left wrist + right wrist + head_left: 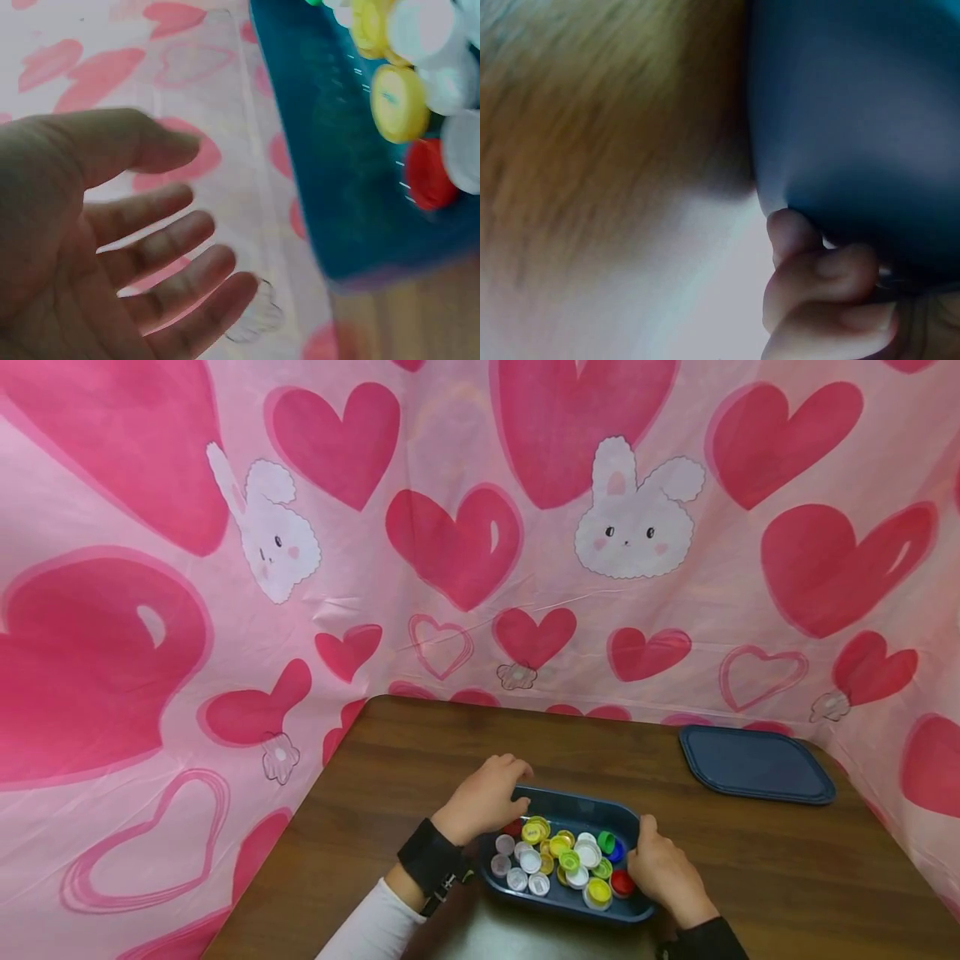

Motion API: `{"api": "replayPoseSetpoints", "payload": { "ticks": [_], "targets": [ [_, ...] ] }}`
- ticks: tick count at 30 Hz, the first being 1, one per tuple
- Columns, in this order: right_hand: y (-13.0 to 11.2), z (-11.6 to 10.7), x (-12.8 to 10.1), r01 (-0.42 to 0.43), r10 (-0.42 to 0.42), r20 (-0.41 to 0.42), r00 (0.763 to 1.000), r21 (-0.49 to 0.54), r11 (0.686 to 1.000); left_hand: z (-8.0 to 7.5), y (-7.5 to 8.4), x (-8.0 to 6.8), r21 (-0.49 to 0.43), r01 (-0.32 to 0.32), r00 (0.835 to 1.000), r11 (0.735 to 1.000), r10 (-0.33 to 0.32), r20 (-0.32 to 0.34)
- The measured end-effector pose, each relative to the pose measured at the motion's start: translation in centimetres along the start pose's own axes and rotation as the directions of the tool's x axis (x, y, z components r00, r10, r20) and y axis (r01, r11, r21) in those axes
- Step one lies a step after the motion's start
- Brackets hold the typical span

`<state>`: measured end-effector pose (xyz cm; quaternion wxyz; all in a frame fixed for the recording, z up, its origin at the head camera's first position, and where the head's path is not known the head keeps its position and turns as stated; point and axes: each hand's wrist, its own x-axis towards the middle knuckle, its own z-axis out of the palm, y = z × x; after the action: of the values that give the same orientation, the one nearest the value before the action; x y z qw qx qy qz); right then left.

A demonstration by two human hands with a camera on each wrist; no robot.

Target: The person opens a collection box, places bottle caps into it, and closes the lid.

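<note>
A dark blue container (581, 807) full of several coloured bottle caps (558, 857) sits near the front of the wooden table (375, 793). My right hand (660, 868) grips its right end, thumb over the rim; in the right wrist view the fingers (817, 296) curl against the container's outer wall (855, 112). My left hand (483, 797) is at the far left corner. In the left wrist view that hand (112, 240) is open with relaxed fingers, a little apart from the container (337, 150), where a yellow cap (397, 101) and a red cap (429, 174) show.
A matching dark blue lid (753, 764) lies flat at the table's far right. A pink cloth (465, 543) printed with hearts and bunnies hangs behind the table and along both sides.
</note>
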<state>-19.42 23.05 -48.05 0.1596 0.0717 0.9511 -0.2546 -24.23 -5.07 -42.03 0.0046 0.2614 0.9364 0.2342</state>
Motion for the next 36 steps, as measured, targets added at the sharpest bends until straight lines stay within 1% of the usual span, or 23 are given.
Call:
{"api": "replayPoseSetpoints", "payload": {
  "ticks": [2,4,7,10,14,19,24,30,36],
  "targets": [
    [0.0,0.0,0.0,0.001,-0.001,-0.005,1.0,0.001,1.0,0.2,-0.8,-0.4,-0.034,0.035,0.999,0.999,-0.036,-0.038],
    [0.0,0.0,0.0,0.004,-0.004,-0.008,1.0,-0.001,1.0,0.5,-1.6,-0.8,-0.07,0.069,0.995,0.995,-0.073,-0.063],
    [0.0,0.1,0.1,0.002,-0.002,-0.005,1.0,-0.006,1.0,1.3,-2.8,-1.3,-0.103,0.112,0.99,0.988,-0.12,-0.079],
    [0.1,0.2,0.1,0.001,-0.001,0.0,1.0,-0.01,1.0,2.3,-3.8,-1.6,-0.14,0.155,0.984,0.978,-0.165,-0.06],
    [0.0,0.2,0.1,0.002,-0.002,-0.005,1.0,-0.011,1.0,3.6,-4.5,-1.9,-0.218,0.209,0.976,0.953,-0.218,-0.02],
    [-0.2,0.0,-0.1,-0.001,0.001,-0.012,1.0,-0.01,1.0,4.8,-4.6,-2.1,-0.306,0.257,0.962,0.917,-0.272,-0.004],
    [-0.1,0.0,-0.1,0.005,-0.005,-0.01,1.0,-0.011,1.0,5.8,-4.3,-2.1,-0.359,0.296,0.948,0.885,-0.317,0.001],
    [0.0,0.0,-0.1,0.015,-0.016,-0.013,1.0,-0.008,1.0,6.4,-4.3,-1.9,-0.388,0.339,0.933,0.857,-0.359,0.02],
    [-0.2,0.0,0.1,-0.011,0.011,0.002,1.0,0.01,1.0,6.5,-4.2,-1.9,-0.386,0.385,0.916,0.839,-0.4,0.044]
  ]
}}
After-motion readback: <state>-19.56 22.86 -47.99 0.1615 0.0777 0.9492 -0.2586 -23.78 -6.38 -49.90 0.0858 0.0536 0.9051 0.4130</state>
